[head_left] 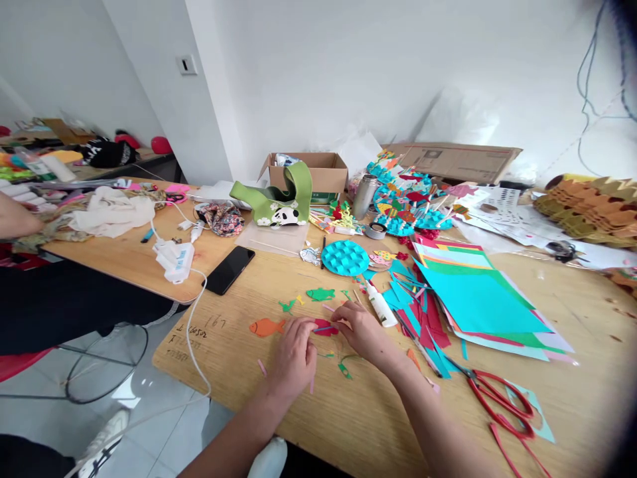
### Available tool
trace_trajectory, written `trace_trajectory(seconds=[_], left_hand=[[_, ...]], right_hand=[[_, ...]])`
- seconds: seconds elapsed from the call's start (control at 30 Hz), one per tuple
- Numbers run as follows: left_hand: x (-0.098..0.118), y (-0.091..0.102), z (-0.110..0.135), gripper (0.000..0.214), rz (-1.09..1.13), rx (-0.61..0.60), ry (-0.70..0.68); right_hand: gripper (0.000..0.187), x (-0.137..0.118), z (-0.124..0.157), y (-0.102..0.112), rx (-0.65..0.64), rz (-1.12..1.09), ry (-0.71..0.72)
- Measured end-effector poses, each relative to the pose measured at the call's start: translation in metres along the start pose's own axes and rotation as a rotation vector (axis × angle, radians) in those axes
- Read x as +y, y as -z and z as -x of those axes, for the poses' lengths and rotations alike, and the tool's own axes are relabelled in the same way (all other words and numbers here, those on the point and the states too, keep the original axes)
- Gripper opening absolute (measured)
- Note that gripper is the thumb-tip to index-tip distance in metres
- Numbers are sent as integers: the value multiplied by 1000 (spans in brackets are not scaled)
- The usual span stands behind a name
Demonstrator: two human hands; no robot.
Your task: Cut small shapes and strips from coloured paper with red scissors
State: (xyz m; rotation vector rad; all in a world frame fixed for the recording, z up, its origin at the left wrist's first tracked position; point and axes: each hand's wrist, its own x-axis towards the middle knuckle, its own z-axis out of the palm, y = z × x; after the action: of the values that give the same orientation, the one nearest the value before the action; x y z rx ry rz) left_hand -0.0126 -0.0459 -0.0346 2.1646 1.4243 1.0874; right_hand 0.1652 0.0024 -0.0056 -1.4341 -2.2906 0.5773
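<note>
Magenta paper, cut as a fish, is lying on the wooden counter between the person's two hands, with a thin purple strip running across it. The left hand is resting at the fish's left end, its fingers bunching close together and pointing toward the strip. The right hand is bending its fingers down at the other end, thumb and forefinger curving near each other. Whether either set of fingers is pinching the paper or only pressing on it, I cannot tell.

An orange fish is lying just left of the left hand, and a green fish is lying beyond both hands, with small green scraps near it. A white glue bottle is lying tilted just past the right hand, beside a spread of blue and red paper strips. Farther right, a stack of coloured sheets is showing blue on top, and red-handled scissors are lying nearer the person. A round blue woven plate is sitting behind the green fish, while a black phone is lying to the left.
</note>
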Motion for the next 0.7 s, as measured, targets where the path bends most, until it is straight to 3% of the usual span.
trace_trajectory(seconds=[0.4,0.7], left_hand=[[1,1,1,42,-111,-72,-13],[2,5,0,48,-150,35,-15]], right_hand=[[16,-2,-5,-7,-115,176,-25],[14,-2,-11,-3,-140,140,-96]])
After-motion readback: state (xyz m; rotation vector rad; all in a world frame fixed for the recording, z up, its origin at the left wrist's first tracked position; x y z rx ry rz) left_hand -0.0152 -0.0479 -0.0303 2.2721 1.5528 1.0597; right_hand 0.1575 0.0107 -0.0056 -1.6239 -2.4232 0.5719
